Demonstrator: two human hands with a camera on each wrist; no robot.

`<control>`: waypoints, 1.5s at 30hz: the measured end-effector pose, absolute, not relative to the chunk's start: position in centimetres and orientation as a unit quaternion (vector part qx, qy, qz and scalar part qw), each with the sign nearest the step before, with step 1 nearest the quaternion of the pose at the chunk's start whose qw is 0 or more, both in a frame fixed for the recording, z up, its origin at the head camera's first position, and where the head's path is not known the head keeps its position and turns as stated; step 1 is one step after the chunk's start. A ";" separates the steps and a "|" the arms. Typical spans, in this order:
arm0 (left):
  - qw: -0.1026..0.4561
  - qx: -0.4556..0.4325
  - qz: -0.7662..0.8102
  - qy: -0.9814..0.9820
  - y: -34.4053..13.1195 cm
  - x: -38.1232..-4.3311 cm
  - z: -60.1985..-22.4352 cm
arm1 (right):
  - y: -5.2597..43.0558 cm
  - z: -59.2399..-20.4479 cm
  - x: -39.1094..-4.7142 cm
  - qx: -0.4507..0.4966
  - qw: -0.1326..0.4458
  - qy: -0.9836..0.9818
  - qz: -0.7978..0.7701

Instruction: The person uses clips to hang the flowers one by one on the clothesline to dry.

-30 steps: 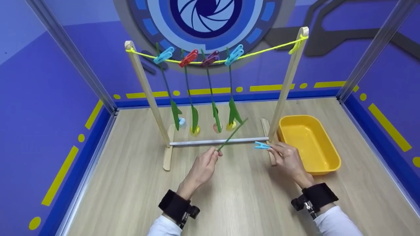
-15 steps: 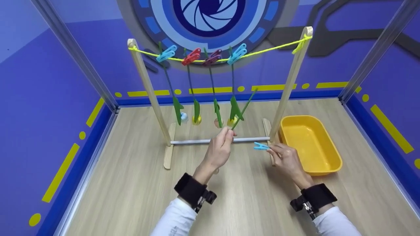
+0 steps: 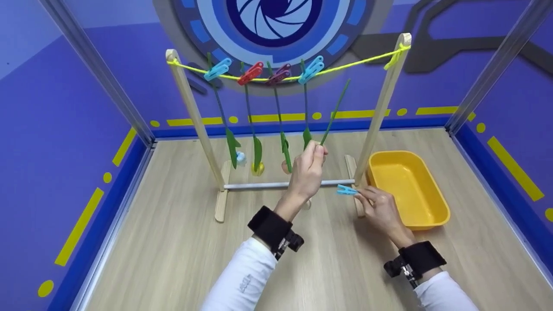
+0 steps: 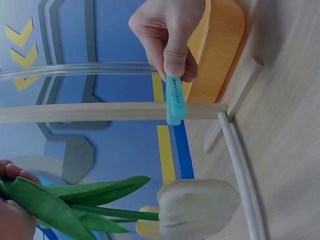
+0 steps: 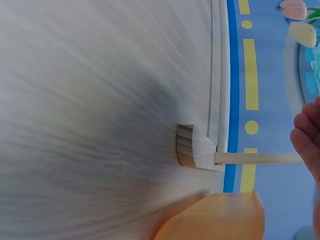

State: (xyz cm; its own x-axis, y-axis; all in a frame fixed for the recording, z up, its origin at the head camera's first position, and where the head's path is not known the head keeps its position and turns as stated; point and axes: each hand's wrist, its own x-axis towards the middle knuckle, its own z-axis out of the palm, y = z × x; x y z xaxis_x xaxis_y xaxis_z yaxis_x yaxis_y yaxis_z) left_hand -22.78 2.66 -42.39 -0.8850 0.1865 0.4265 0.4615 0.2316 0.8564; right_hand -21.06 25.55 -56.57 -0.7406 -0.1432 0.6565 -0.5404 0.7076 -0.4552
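Observation:
My left hand [image 3: 307, 170] grips an artificial tulip by its leaves, its green stem [image 3: 335, 112] slanting up toward the line. In the left wrist view the tulip's white bloom [image 4: 197, 210] points down toward the frame's crossbar. Between thumb and fingers my right hand [image 3: 382, 211] pinches a light blue clothespin [image 3: 346, 190], near the foot of the right post. Several tulips hang heads down from the yellow line [image 3: 345, 68], held by blue, red [image 3: 250, 73] and purple [image 3: 278, 74] clothespins. My left hand hides the rightmost hanging bloom in the head view.
The line is tied between two wooden posts, left [image 3: 192, 116] and right [image 3: 382, 116], joined low down by a pale crossbar [image 3: 255, 185]. A yellow tub [image 3: 438, 194] stands right of the frame, beside my right hand. Blue panels enclose the table [image 3: 173, 259].
My left hand has moved up and to the right with the tulip, and its stem has swung steeper, its tip now just below the line. The right hand has stayed nearly still.

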 end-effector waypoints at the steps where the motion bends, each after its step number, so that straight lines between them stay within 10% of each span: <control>1: 0.119 -0.211 -0.587 -0.773 2.9 -22.9 -42.2 | 25.6 -56.6 -21.1 0.196 0.302 -0.873 0.329; 26: 0.100 -0.129 -0.675 -0.720 5.5 -25.3 -40.0 | 26.1 -55.7 -20.9 0.198 0.313 -0.860 0.352; 45: 0.081 -0.131 -0.671 -0.725 5.6 -25.8 -40.5 | 26.8 -44.3 -21.1 0.263 0.397 -0.812 0.339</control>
